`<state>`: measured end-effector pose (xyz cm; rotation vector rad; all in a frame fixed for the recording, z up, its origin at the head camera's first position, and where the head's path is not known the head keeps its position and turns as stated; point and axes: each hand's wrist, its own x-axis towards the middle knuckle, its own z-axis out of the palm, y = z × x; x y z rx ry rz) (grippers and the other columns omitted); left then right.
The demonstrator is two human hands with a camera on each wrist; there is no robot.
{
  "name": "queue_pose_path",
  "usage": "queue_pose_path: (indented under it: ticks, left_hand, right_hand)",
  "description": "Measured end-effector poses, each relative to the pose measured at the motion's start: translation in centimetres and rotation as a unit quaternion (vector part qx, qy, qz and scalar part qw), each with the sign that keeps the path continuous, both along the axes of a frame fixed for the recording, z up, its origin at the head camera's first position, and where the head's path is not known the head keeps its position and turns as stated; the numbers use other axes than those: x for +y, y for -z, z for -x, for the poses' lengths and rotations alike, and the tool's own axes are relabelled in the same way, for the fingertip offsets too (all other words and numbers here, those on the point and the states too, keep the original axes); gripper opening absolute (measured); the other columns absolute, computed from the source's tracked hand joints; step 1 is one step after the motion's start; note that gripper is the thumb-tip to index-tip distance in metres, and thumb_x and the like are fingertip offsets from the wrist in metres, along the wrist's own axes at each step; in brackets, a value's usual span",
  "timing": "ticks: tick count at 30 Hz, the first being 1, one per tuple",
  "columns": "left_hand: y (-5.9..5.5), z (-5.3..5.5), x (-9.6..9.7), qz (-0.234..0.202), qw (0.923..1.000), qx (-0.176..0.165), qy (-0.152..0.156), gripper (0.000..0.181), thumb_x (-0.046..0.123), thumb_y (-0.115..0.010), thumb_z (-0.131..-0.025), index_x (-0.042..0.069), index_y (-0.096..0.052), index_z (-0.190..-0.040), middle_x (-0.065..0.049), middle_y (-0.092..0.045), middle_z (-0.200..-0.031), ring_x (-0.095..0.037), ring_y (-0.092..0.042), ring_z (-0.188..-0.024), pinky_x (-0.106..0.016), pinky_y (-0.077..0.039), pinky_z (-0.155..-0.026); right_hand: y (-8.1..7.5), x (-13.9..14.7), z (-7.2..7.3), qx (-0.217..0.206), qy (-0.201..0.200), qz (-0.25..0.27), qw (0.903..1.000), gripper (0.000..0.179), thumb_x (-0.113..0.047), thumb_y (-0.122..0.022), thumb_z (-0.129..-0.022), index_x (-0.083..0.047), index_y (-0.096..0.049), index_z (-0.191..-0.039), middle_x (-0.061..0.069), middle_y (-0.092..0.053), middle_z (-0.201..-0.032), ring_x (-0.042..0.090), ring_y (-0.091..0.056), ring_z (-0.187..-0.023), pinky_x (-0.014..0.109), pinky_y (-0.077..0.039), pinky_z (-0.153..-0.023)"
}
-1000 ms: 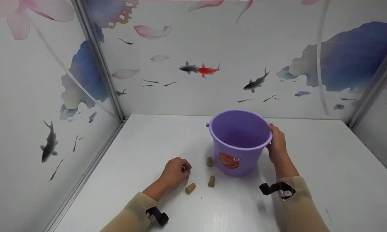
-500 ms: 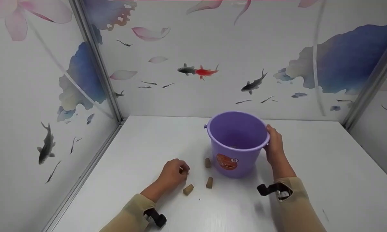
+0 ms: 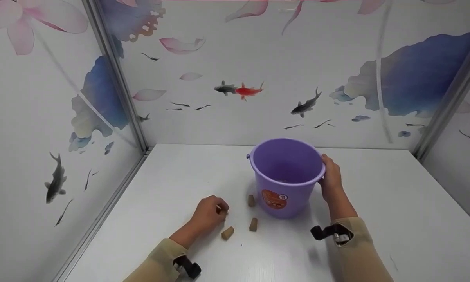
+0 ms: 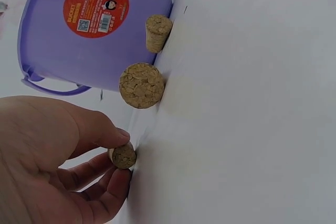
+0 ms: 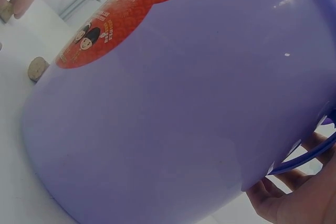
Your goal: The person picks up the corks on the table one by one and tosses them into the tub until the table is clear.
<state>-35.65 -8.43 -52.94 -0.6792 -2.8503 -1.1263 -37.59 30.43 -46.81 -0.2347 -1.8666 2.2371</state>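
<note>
A purple bucket (image 3: 283, 196) with a red round label stands upright on the white table. My right hand (image 3: 332, 180) grips its right side at the rim; in the right wrist view the fingers (image 5: 265, 198) lie by the blue-purple handle (image 5: 310, 156). To the left of the bucket, my left hand (image 3: 211, 211) is low over the table. In the left wrist view it pinches a small cork stopper (image 4: 124, 156) between thumb and fingers. Loose cork stoppers lie nearby: one (image 3: 251, 201) beside the bucket, another (image 3: 253, 225) in front, and a third (image 3: 227, 233) nearest the left hand.
The white table (image 3: 375, 188) is enclosed by a back wall (image 3: 235, 121) and side walls printed with fish and petals. Metal corner posts (image 3: 117, 74) join the panels. Inside the bucket, only a sliver of something shows near the bottom.
The head view has shifted slightly, with the scene a little lower and further left in it. Both hands, the bucket and the cork stoppers keep their places relative to one another.
</note>
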Motion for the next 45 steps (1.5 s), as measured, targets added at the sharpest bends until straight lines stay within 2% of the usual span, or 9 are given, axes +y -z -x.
queue_pose_path:
  ticks: [5,9,16,19,22,28,34,38,45]
  left_hand:
    - [0.1,0.1,-0.2,0.000,1.0000,0.009,0.001,0.015,-0.002,-0.074,-0.090,0.003,-0.077,-0.104,-0.008,-0.071,-0.101,-0.022,-0.067,-0.096,-0.039,-0.059,-0.083]
    - [0.0,0.2,-0.1,0.001,0.9998,0.019,0.003,0.014,-0.001,-0.074,-0.091,0.004,-0.077,-0.104,-0.007,-0.071,-0.102,-0.023,-0.069,-0.099,-0.040,-0.060,-0.086]
    - [-0.3,0.1,-0.1,-0.013,0.9999,0.003,-0.003,0.015,0.000,-0.073,-0.092,0.004,-0.077,-0.106,-0.006,-0.070,-0.103,-0.022,-0.069,-0.100,-0.038,-0.060,-0.087]
    - [-0.4,0.0,-0.1,-0.019,0.9998,0.001,-0.004,0.015,0.000,-0.074,-0.091,0.004,-0.076,-0.106,-0.006,-0.070,-0.104,-0.022,-0.069,-0.099,-0.040,-0.061,-0.087]
    - [-0.6,0.1,-0.1,-0.024,0.9997,0.002,-0.004,0.017,-0.001,-0.074,-0.090,0.004,-0.076,-0.106,-0.006,-0.070,-0.104,-0.022,-0.070,-0.100,-0.040,-0.061,-0.088]
    - [-1.0,0.2,-0.1,-0.033,0.9990,0.031,-0.001,0.018,-0.004,-0.073,-0.088,0.005,-0.077,-0.104,-0.007,-0.071,-0.103,-0.024,-0.072,-0.100,-0.039,-0.061,-0.087]
    - [-1.3,0.4,0.1,-0.052,0.9978,0.042,0.003,0.017,-0.003,-0.072,-0.089,0.004,-0.077,-0.103,-0.006,-0.071,-0.101,-0.023,-0.072,-0.098,-0.036,-0.062,-0.085]
    - [-1.5,0.5,0.4,-0.051,0.9976,0.047,0.010,0.017,-0.002,-0.071,-0.089,0.004,-0.077,-0.104,-0.006,-0.071,-0.101,-0.023,-0.072,-0.099,-0.035,-0.061,-0.085]
    - [-2.7,0.5,0.1,-0.065,0.9950,0.076,0.001,0.015,-0.002,-0.071,-0.092,0.004,-0.076,-0.105,-0.006,-0.071,-0.101,-0.024,-0.074,-0.100,-0.034,-0.063,-0.084]
  right_hand:
    - [0.1,0.0,0.1,-0.001,-0.004,-0.004,1.0000,0.052,-0.040,-0.032,-0.113,-0.002,-0.058,-0.137,-0.010,-0.065,-0.111,0.013,-0.057,-0.118,0.041,-0.042,-0.118]
    - [0.0,-0.1,0.0,0.006,-0.005,-0.004,1.0000,0.050,-0.040,-0.032,-0.113,-0.003,-0.060,-0.134,-0.010,-0.065,-0.112,0.014,-0.056,-0.119,0.043,-0.041,-0.120]
    - [0.0,0.0,0.0,0.011,-0.007,0.009,0.9999,0.045,-0.039,-0.034,-0.113,-0.007,-0.065,-0.121,-0.007,-0.065,-0.107,0.017,-0.057,-0.116,0.045,-0.042,-0.118]
    - [-0.1,-0.1,0.0,0.012,-0.006,0.008,0.9999,0.044,-0.039,-0.035,-0.113,-0.009,-0.066,-0.120,-0.007,-0.065,-0.107,0.016,-0.058,-0.115,0.043,-0.044,-0.115]
    - [-0.1,-0.1,0.0,0.010,-0.005,0.004,0.9999,0.045,-0.040,-0.035,-0.113,-0.008,-0.065,-0.125,-0.009,-0.065,-0.109,0.015,-0.058,-0.115,0.041,-0.044,-0.115]
    - [0.1,0.0,0.1,-0.003,-0.005,0.005,1.0000,0.051,-0.041,-0.034,-0.113,-0.004,-0.059,-0.136,-0.012,-0.064,-0.112,0.015,-0.054,-0.122,0.043,-0.039,-0.123]
    - [0.2,0.3,0.1,-0.003,-0.012,0.003,0.9999,0.057,-0.041,-0.032,-0.113,0.000,-0.052,-0.146,-0.007,-0.061,-0.122,0.019,-0.050,-0.130,0.046,-0.035,-0.128]
    - [0.2,0.5,-0.1,0.000,-0.006,-0.001,1.0000,0.059,-0.042,-0.031,-0.113,0.002,-0.051,-0.147,-0.002,-0.058,-0.128,0.021,-0.048,-0.133,0.048,-0.033,-0.129]
    - [0.2,0.0,0.1,0.002,-0.011,0.011,0.9999,0.058,-0.042,-0.033,-0.113,0.001,-0.053,-0.146,-0.006,-0.061,-0.123,0.019,-0.050,-0.131,0.046,-0.036,-0.127]
